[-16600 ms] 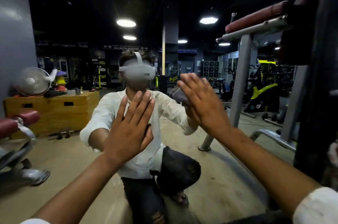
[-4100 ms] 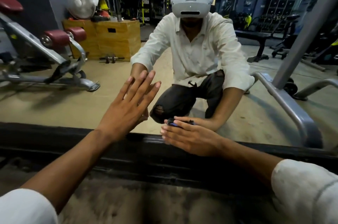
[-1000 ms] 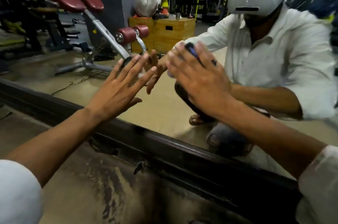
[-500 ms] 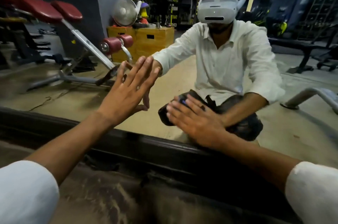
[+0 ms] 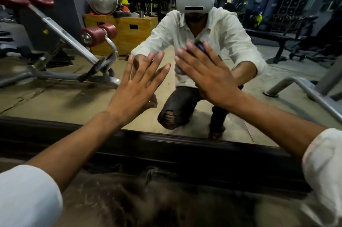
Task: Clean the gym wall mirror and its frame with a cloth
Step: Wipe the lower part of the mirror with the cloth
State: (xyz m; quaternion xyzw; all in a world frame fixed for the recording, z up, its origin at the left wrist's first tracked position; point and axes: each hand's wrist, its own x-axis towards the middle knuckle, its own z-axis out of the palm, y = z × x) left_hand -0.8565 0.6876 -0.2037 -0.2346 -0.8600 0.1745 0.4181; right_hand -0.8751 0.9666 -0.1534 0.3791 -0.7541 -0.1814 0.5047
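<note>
- The right hand (image 5: 209, 76), right of centre in the frame, is pressing flat with fingers spread against the mirror (image 5: 240, 115); it is pinning the cloth (image 5: 200, 46) under the palm and fingers rather than gripping it in a fist.
- Only a small dark-bluish bit of the cloth is peeking out above the fingertips, so how it is folded I cannot tell.
- The left hand (image 5: 137, 89), just left of centre, is lying open with fingers splayed and is holding nothing; it seems to be bracing on the glass, meeting its own reflection at the fingertips.
- The mirror is filling the upper two thirds of the frame, and its dark frame (image 5: 129, 145) is running as a band across the lower middle, below both hands.
- The cloth is looking soft, light and limp: it is likely taking whatever shape the palm gives it, and is probably bunching or slipping out if the pressure is uneven. Holding it well under the palm, with fingers spread over it, looks like the sound grip.
- The glass is hard, smooth and probably slippery, and breakable, so even, moderate pressure is looking wiser than a hard shove.
- The frame is looking rigid and ridged, with dust likely sitting in its grooves; wrapping the cloth over the fingertips would suit it.
- The floor (image 5: 166, 204) in the bottom of the frame is looking gritty, so the cloth is better kept off it.
</note>
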